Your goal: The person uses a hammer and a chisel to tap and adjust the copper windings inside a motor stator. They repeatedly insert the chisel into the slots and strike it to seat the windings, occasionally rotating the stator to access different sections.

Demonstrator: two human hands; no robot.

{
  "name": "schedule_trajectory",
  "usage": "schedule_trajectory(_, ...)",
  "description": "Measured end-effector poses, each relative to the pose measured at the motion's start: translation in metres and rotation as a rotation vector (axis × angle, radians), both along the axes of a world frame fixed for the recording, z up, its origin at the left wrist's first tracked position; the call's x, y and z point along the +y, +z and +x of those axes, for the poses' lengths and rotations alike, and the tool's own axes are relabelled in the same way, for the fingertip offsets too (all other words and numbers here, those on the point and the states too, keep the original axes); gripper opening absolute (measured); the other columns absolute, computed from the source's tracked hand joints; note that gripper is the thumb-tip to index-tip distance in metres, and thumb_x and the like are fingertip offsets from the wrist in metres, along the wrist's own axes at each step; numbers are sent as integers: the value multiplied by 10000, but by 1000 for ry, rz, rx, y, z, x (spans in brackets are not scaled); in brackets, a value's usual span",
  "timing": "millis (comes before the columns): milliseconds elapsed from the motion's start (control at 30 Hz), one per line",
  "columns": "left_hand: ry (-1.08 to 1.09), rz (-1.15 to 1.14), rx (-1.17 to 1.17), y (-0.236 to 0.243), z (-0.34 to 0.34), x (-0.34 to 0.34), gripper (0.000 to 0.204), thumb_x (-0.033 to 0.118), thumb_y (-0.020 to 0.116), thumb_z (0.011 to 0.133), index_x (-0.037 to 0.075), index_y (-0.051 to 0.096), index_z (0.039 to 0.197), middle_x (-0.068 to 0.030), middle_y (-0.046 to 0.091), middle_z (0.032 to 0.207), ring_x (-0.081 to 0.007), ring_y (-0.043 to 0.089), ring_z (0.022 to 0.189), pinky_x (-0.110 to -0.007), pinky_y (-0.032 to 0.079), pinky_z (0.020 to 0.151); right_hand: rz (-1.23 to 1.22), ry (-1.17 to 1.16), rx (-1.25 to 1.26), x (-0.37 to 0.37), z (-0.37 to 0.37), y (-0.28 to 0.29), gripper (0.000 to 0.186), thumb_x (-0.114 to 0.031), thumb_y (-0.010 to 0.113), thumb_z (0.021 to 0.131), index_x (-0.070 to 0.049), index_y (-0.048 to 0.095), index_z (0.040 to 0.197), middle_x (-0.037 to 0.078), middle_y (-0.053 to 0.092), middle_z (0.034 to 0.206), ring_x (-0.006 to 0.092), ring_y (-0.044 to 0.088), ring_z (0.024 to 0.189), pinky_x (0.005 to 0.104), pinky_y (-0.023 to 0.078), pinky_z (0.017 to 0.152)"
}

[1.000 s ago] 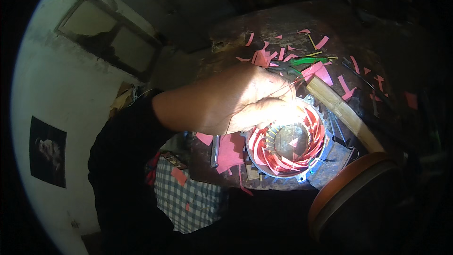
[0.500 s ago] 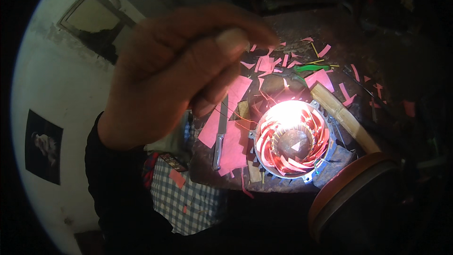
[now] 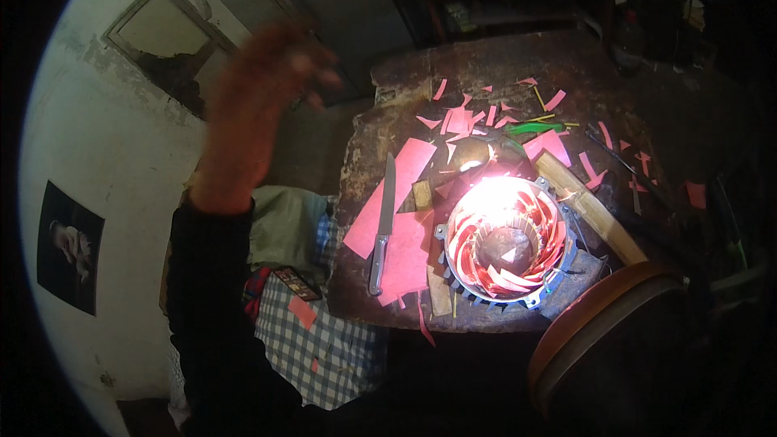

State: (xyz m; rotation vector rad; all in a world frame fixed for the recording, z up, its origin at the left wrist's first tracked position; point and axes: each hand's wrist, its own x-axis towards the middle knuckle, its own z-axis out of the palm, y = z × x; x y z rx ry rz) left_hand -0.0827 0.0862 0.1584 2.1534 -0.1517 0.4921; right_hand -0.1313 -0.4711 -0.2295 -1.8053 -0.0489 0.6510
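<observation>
My left hand (image 3: 263,105) is raised in the air, left of the table and well apart from it. Motion smears its fingers, and I can make out nothing held in them. My right hand is out of the picture. On the table sits a round metal motor stator (image 3: 576,255), with red and pink windings and insulation strips around its bore. Bright light washes out its far side. Left of it, a knife (image 3: 383,231) with a grey handle lies across pink insulation sheets (image 3: 409,263).
Pink scraps (image 3: 460,120), a green-handled tool (image 3: 534,127) and a wooden bar (image 3: 595,209) lie around the stator. A lamp with an orange rim (image 3: 595,307) blocks the lower right. A checked cloth (image 3: 324,352) and a phone (image 3: 297,284) are left of the table (image 3: 364,146).
My left hand has swung up, left and farther off, uncovering the table's far left part. The stator and knife stay in place on the table; the view has shifted slightly.
</observation>
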Motion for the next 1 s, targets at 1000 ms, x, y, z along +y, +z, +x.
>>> schedule_trajectory(1000, -407, -356, 595, -113, 28, -65, 271, 166, 557, 1197, -28, 721, 1291, -115, 812, 1045, -177, 799, 905, -324, 662, 836, 45, -86, -21, 11, -10, 2, 156, -68, 690, 1033, 56, 729, 1119, 155, 805, 938, 198, 768, 706, 350, 608, 623)
